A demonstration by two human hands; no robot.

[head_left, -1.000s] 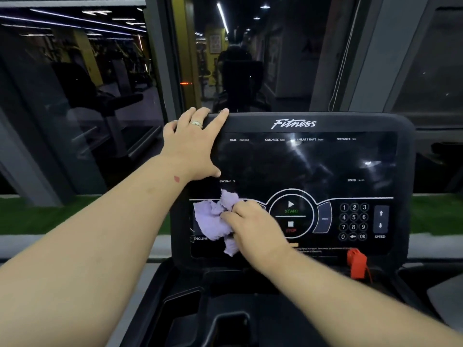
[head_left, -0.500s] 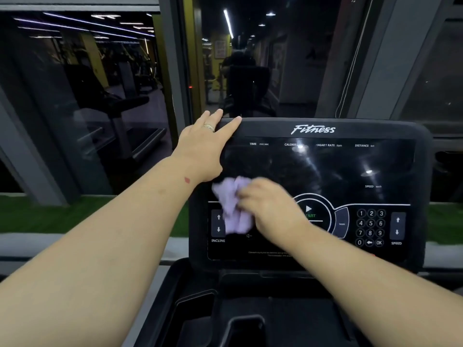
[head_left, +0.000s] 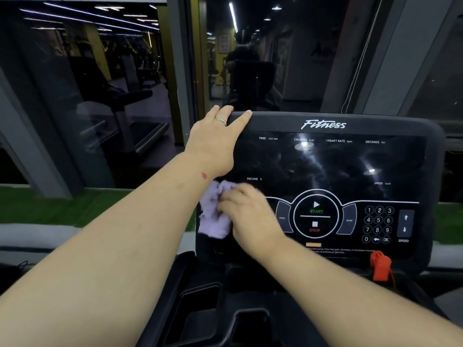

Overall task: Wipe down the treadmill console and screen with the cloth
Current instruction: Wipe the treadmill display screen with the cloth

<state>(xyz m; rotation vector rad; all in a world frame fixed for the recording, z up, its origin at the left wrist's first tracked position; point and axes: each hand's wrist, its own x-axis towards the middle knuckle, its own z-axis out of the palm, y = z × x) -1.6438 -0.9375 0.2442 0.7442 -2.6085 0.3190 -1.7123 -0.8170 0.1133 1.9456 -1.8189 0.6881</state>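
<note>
The black treadmill console (head_left: 433, 171) stands in front of me, its dark glossy screen (head_left: 338, 166) showing light reflections above the START and STOP buttons (head_left: 316, 214). My left hand (head_left: 215, 144) rests on the console's top left corner, fingers draped over the upper edge, a ring on one finger. My right hand (head_left: 246, 216) holds a crumpled lilac cloth (head_left: 213, 211) against the lower left of the panel, over the incline buttons. The cloth and the hand are motion-blurred.
A number keypad (head_left: 378, 225) and speed arrows (head_left: 405, 224) sit on the panel's right. A red safety clip (head_left: 380, 265) hangs below it. Black tray pockets (head_left: 198, 314) lie under the console. Behind is a dark window (head_left: 87, 96) with gym reflections, and green turf (head_left: 50, 204).
My right hand swept the cloth from the lower left up to the middle left of the panel, then back down and left. My left hand stayed on the top corner.
</note>
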